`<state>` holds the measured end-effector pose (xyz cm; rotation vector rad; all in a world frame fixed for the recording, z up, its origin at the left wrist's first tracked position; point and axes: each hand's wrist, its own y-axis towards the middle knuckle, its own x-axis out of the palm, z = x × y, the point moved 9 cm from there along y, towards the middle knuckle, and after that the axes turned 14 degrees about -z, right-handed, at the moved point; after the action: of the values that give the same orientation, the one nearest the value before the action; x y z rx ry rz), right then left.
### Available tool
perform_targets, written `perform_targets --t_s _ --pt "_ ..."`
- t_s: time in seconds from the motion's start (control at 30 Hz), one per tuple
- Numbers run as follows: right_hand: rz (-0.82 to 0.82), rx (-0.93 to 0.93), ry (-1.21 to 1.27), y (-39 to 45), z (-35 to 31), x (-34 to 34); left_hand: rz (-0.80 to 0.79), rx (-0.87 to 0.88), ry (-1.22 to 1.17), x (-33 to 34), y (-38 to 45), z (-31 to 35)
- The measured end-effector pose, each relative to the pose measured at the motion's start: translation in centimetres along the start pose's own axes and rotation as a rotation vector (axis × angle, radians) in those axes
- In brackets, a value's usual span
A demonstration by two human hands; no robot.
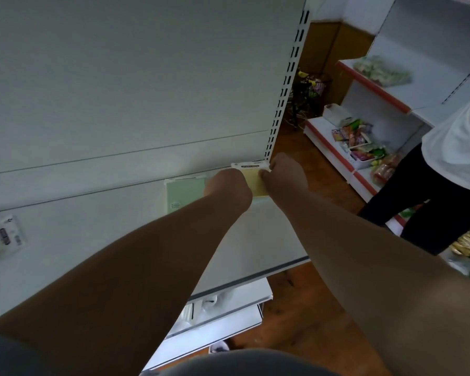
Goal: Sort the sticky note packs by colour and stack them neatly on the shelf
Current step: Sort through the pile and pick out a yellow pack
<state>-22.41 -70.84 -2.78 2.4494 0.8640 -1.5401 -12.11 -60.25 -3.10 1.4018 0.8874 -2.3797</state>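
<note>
A yellow sticky note pack (pixel 255 183) with a white label strip lies at the back right corner of the white shelf (pixel 98 240). My left hand (pixel 227 187) grips its left side and my right hand (pixel 282 175) grips its right side, both with fingers curled. A green sticky note pack (pixel 183 194) lies flat just to the left, partly hidden by my left wrist. A blue-edged pack (pixel 3 237) with a white label lies at the shelf's far left, blurred.
The shelf's slotted upright (pixel 285 85) stands right behind the yellow pack. Lower shelves (pixel 228 310) hold white items. On the right, a person in a white top and dark trousers (pixel 445 169) stands beside red-edged shelves of packaged goods (pixel 361 142). The floor is wood.
</note>
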Motion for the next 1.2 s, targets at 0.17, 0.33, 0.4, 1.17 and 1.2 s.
perform_targets --t_s 0.17,0.33,0.4,1.17,1.2 --pt "0.145 -0.105 0.138 -2.4 -2.0 -0.5 0.039 0.010 -0.023 -1.0 -2.2 -1.1" --pt "0.134 -0.184 0.180 -4.9 -5.9 1.6 0.100 0.007 -0.091 -2.9 -6.3 -6.3" --pt "0.122 -0.230 0.184 -5.9 -8.6 2.8 0.126 -0.010 -0.146 -3.7 -8.3 -9.7" --pt "-0.414 -0.326 0.386 -19.0 -42.4 31.4 0.195 -0.309 -0.322 -8.3 -24.6 -50.2" --pt "-0.469 -0.263 0.433 -18.9 -42.7 32.0 0.161 -0.309 -0.364 -8.1 -24.2 -50.6"
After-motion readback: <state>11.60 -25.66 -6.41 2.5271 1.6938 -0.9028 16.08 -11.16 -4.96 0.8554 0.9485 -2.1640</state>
